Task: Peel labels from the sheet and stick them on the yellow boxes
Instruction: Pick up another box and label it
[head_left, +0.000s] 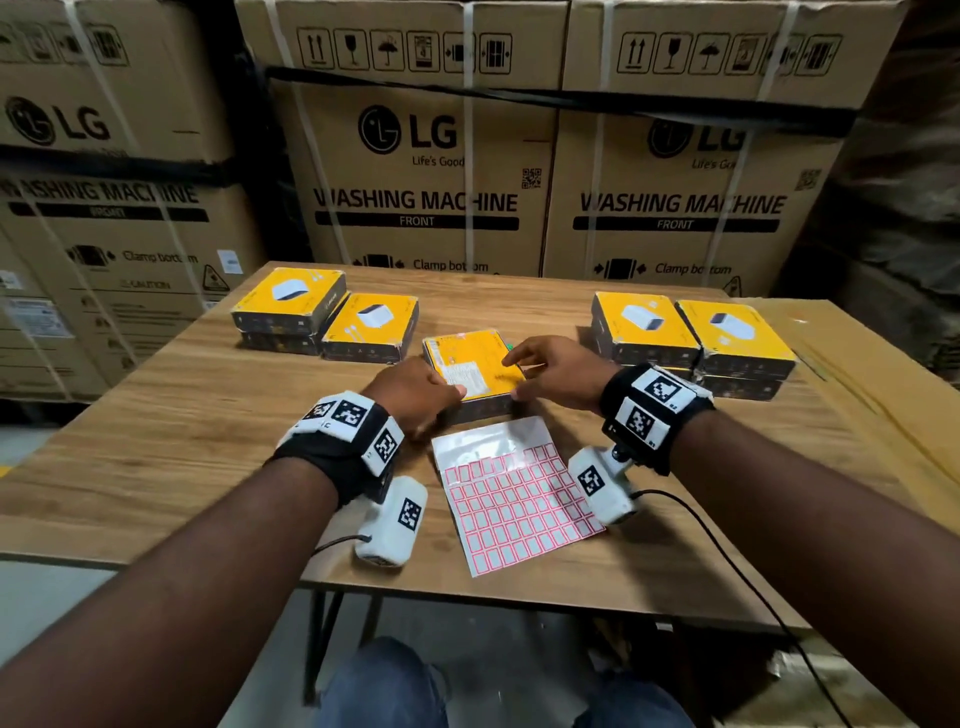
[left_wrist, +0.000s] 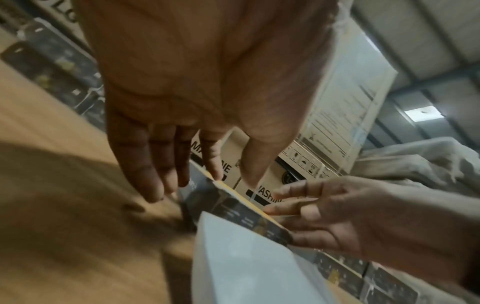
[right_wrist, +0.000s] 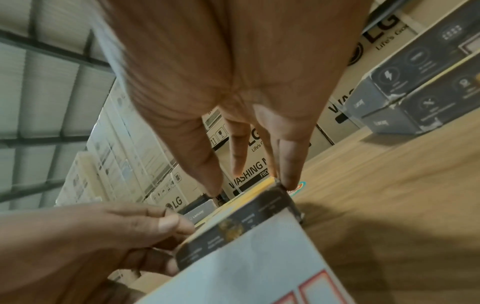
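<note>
A yellow box (head_left: 478, 364) lies back side up in the middle of the wooden table (head_left: 156, 405), with a printed panel on its top. My left hand (head_left: 447, 389) grips its near left corner, thumb on top and fingers curled down the side (right_wrist: 155, 257). At the box's right end my right hand (head_left: 519, 374) has straight fingers touching the top edge and its thumb at the near right corner. The label sheet (head_left: 511, 493), white with red-bordered labels, lies flat just in front of the box; its upper rows are bare backing. Both wrist views show the box's dark side (left_wrist: 246, 216) (right_wrist: 233, 224) behind the sheet.
More yellow boxes stand at the back left (head_left: 288, 306) (head_left: 371, 325) and in two stacks at the back right (head_left: 644, 325) (head_left: 737, 332). Large washing machine cartons (head_left: 426, 171) wall off the far side. Flat cardboard (head_left: 857, 374) covers the table's right end. A black cable (head_left: 727, 551) trails off the near right edge.
</note>
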